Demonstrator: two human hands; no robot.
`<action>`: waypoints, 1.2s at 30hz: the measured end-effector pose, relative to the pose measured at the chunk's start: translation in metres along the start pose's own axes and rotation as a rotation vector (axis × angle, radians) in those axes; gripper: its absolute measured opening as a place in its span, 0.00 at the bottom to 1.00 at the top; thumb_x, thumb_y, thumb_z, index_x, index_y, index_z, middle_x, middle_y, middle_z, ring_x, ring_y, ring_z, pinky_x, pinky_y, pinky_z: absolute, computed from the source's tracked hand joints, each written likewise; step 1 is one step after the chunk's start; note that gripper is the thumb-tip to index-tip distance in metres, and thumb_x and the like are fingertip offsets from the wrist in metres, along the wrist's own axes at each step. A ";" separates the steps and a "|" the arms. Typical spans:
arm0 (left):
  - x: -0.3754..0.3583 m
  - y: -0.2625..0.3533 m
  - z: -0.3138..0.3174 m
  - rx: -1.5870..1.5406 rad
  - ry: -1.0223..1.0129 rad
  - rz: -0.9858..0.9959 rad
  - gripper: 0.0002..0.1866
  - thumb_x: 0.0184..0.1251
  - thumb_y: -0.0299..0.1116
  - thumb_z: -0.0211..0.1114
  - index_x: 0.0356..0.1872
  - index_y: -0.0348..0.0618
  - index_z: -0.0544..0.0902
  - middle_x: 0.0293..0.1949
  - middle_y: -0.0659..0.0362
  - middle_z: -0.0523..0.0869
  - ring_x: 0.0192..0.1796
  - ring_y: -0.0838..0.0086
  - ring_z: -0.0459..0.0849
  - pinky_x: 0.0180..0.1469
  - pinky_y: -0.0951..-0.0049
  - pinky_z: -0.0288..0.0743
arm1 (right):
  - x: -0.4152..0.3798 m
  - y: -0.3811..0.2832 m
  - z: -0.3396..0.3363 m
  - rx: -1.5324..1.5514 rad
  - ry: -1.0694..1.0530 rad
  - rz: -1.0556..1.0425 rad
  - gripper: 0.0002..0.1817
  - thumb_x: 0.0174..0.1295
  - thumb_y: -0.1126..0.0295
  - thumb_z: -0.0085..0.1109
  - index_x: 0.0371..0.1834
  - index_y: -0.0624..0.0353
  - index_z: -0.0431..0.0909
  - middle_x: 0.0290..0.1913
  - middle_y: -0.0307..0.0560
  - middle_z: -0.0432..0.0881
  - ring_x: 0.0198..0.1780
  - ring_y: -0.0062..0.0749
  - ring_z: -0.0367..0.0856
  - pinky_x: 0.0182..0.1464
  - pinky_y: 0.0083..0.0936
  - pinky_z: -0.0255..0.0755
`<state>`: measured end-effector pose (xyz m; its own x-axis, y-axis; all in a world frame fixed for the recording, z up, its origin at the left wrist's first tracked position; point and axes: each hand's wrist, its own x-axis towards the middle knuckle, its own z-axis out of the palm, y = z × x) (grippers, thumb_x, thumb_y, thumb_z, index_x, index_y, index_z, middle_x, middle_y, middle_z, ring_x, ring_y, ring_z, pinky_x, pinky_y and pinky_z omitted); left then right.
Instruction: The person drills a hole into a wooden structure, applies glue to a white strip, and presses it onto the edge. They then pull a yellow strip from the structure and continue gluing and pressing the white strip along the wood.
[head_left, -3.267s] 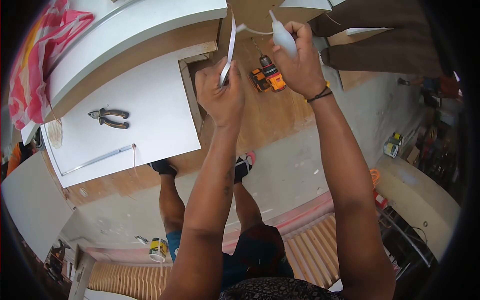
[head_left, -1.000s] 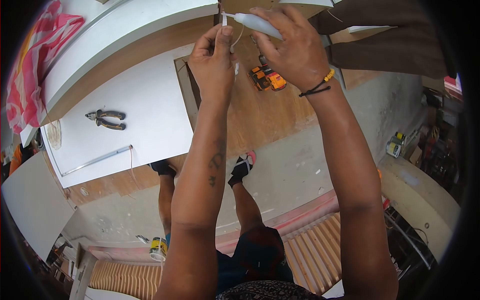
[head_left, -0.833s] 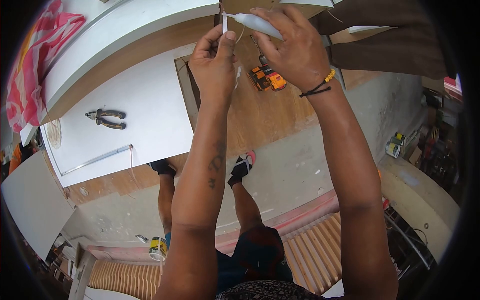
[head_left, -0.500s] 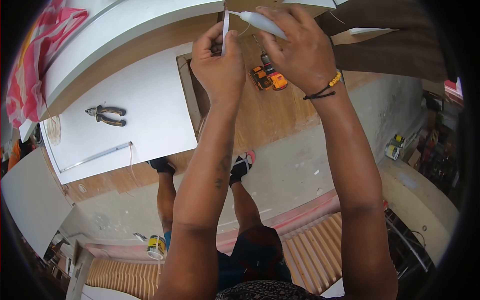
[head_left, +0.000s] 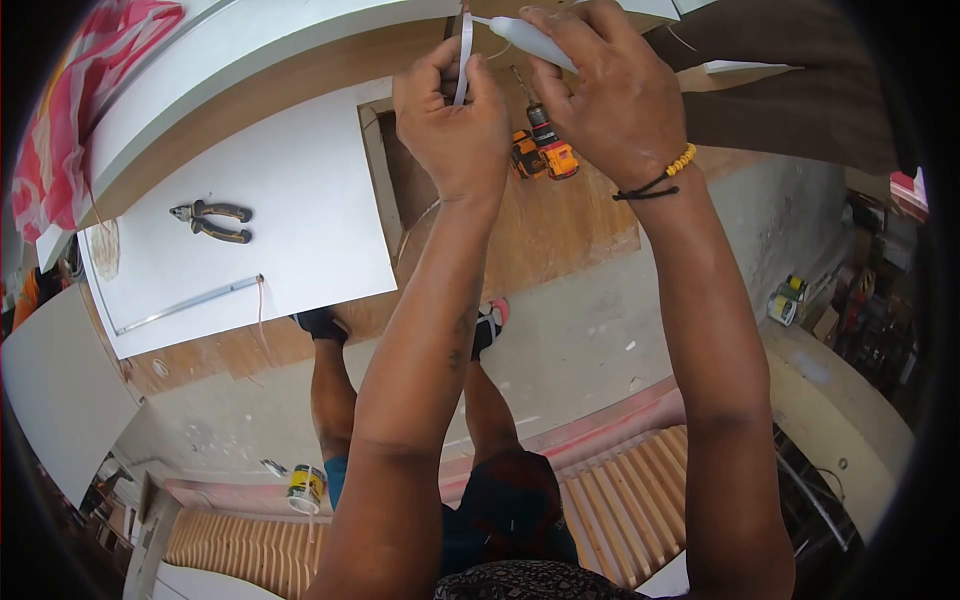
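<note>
Head cam: white strip is pinched in closed L hand at 12 o'clock, prob. exposed for nozzle of bottle gripped in half-curled R hand, 1 o'clock.

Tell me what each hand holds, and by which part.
Left hand: white strip, below its upper end. Right hand: pale squeeze bottle, by its body, nozzle clear.

Strip in the left hand; bottle in the right hand, its nozzle just beside the strip's far end. Drill on the wooden board, below and between the hands. Left of the left hand, sheet on the same board, bearing pliers and, behind these, nearer the body, a bar.
</note>
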<state>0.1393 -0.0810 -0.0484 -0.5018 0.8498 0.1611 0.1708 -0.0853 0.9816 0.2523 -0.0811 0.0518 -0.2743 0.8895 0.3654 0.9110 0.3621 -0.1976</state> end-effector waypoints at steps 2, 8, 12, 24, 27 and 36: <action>0.000 0.001 0.000 0.025 0.001 -0.002 0.10 0.63 0.30 0.74 0.44 0.42 0.89 0.37 0.61 0.86 0.38 0.78 0.83 0.41 0.75 0.78 | 0.000 -0.001 0.000 -0.007 0.010 -0.011 0.18 0.57 0.71 0.66 0.53 0.58 0.85 0.42 0.52 0.81 0.37 0.47 0.85 0.39 0.35 0.81; -0.002 0.001 0.000 0.000 -0.007 -0.010 0.09 0.63 0.29 0.73 0.44 0.43 0.89 0.37 0.61 0.86 0.38 0.78 0.83 0.43 0.74 0.78 | 0.002 -0.004 -0.003 -0.020 0.012 -0.016 0.16 0.57 0.72 0.65 0.50 0.59 0.86 0.40 0.52 0.82 0.37 0.47 0.85 0.38 0.36 0.81; -0.002 0.001 0.000 -0.009 -0.012 -0.011 0.09 0.63 0.28 0.73 0.43 0.42 0.88 0.37 0.61 0.85 0.37 0.77 0.83 0.44 0.73 0.78 | 0.001 0.000 0.001 -0.020 0.043 -0.049 0.15 0.57 0.73 0.65 0.49 0.60 0.86 0.39 0.52 0.82 0.36 0.47 0.85 0.37 0.36 0.80; -0.001 0.000 0.000 -0.022 -0.008 0.009 0.09 0.63 0.29 0.72 0.43 0.42 0.88 0.37 0.60 0.85 0.38 0.76 0.83 0.45 0.72 0.78 | 0.001 -0.001 0.005 -0.031 0.070 -0.073 0.15 0.56 0.73 0.65 0.48 0.61 0.85 0.39 0.51 0.81 0.36 0.45 0.84 0.37 0.35 0.80; -0.001 0.001 -0.001 -0.003 -0.009 0.015 0.09 0.63 0.29 0.72 0.43 0.42 0.88 0.37 0.60 0.85 0.38 0.76 0.83 0.45 0.72 0.78 | 0.001 -0.001 0.005 -0.031 0.074 -0.084 0.15 0.56 0.73 0.65 0.48 0.61 0.85 0.39 0.51 0.81 0.36 0.45 0.84 0.37 0.35 0.80; -0.001 -0.001 -0.001 -0.012 -0.013 0.002 0.08 0.63 0.28 0.72 0.43 0.42 0.88 0.37 0.60 0.85 0.37 0.76 0.82 0.44 0.73 0.78 | 0.000 -0.003 0.005 -0.025 0.068 -0.081 0.15 0.56 0.73 0.65 0.47 0.62 0.85 0.38 0.51 0.80 0.36 0.44 0.84 0.38 0.35 0.79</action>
<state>0.1390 -0.0828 -0.0493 -0.4901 0.8565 0.1620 0.1618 -0.0932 0.9824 0.2482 -0.0805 0.0475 -0.3266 0.8362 0.4405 0.8942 0.4243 -0.1425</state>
